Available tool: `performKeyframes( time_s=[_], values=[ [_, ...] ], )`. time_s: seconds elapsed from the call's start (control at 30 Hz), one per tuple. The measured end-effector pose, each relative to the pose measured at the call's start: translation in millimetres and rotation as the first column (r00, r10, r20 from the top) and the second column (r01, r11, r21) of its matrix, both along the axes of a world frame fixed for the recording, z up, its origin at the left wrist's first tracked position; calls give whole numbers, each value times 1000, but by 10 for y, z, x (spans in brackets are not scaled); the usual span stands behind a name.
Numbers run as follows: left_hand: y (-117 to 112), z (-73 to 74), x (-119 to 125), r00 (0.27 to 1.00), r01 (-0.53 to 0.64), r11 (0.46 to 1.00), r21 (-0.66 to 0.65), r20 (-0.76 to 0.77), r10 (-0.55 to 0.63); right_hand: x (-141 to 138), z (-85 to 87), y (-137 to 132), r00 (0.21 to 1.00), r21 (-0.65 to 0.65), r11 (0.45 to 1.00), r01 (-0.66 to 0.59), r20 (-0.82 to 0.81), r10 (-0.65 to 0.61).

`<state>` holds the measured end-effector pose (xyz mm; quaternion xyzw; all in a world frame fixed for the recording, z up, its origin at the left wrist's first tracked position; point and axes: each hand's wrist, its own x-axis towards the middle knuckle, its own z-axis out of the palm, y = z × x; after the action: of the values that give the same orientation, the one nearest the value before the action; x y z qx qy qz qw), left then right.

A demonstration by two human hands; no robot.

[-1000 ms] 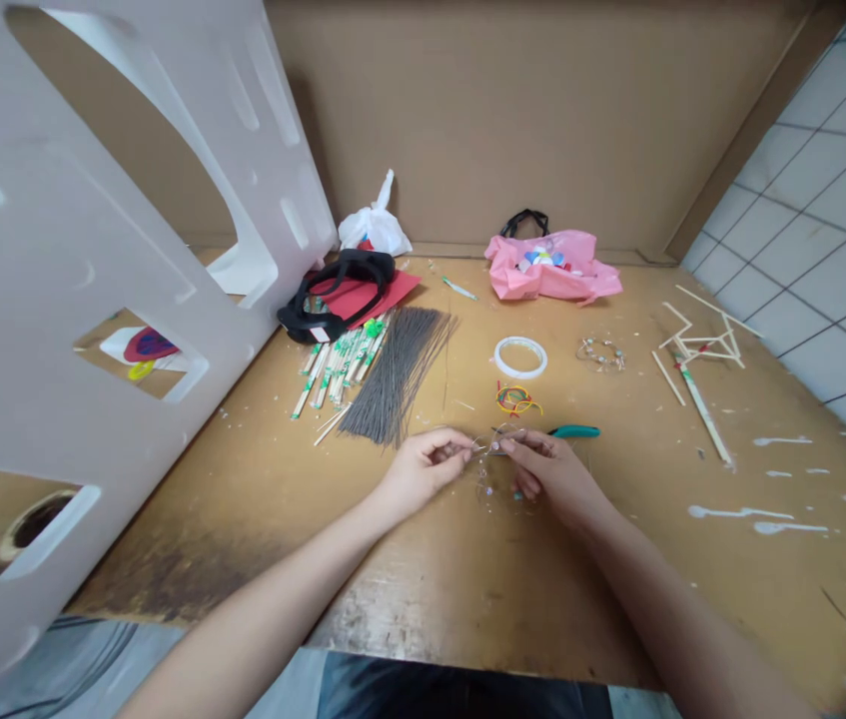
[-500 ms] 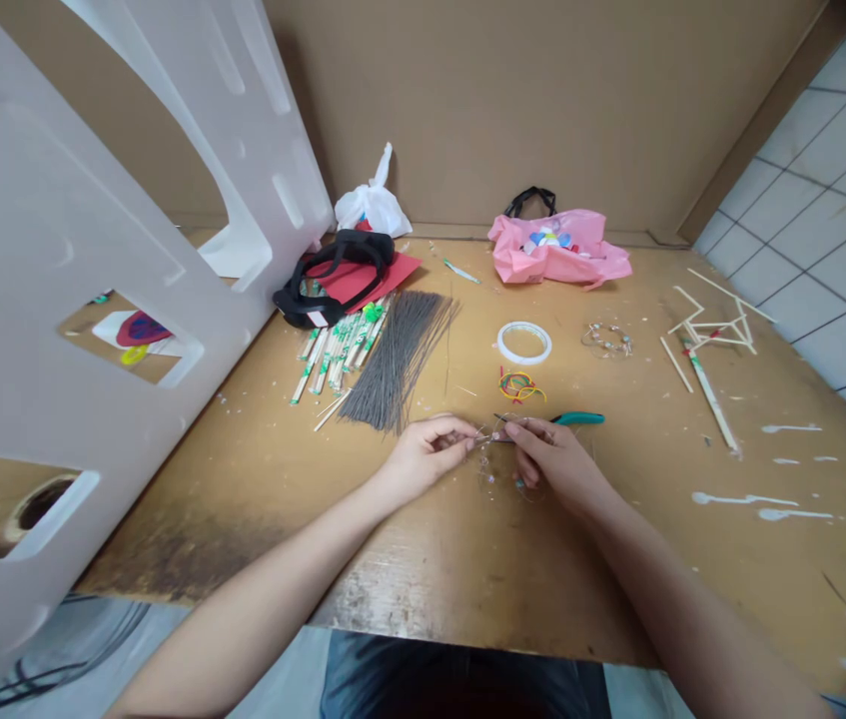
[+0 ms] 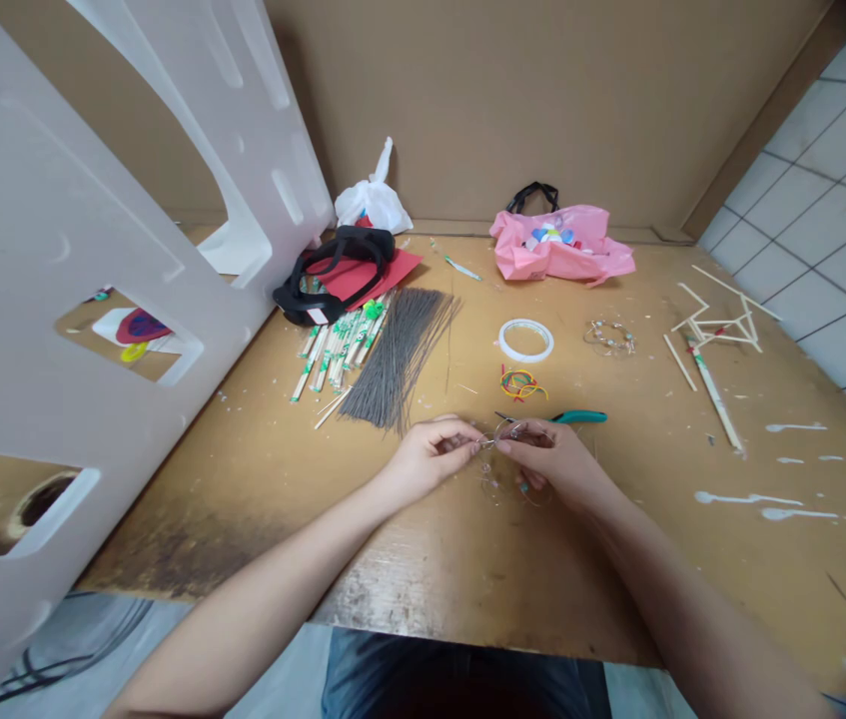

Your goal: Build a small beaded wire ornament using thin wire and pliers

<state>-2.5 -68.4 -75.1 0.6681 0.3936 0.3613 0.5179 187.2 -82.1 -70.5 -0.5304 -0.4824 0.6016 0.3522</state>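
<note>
One beaded wire piece (image 3: 487, 469) is hanging between two hands above the table (image 3: 423, 569), seemingly part-formed, loose strands apparently remaining; the left hand (image 3: 433, 451) and right hand (image 3: 557, 457) are pinching it, fingertips nearly meeting. Beyond, one teal-handled tool (image 3: 579, 416), one tape roll (image 3: 525, 358) and one seemingly completed beaded ring (image 3: 612, 351) are lying; the grey wires (image 3: 397, 364) are lying too densely for counting.

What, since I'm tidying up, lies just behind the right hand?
A teal-handled tool: its handle shows to the right, a dark tip to the left. The right hand hides its middle.
</note>
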Motion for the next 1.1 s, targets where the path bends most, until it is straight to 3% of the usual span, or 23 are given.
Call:
performKeyframes(
  time_s=[0.23,0.6,1.1],
  values=[
    [-4,-6,-4,1000,12,999,-31,-10,-13,11,-54,4,1000,42,999,-5,29,4],
    [-15,3,11,1000,11,999,-52,7,-11,10,32,-3,999,17,999,-27,29,27],
    [12,6,-7,990,47,954,-296,143,-4,-13,43,-6,999,-7,999,40,18,-40]
  ],
)
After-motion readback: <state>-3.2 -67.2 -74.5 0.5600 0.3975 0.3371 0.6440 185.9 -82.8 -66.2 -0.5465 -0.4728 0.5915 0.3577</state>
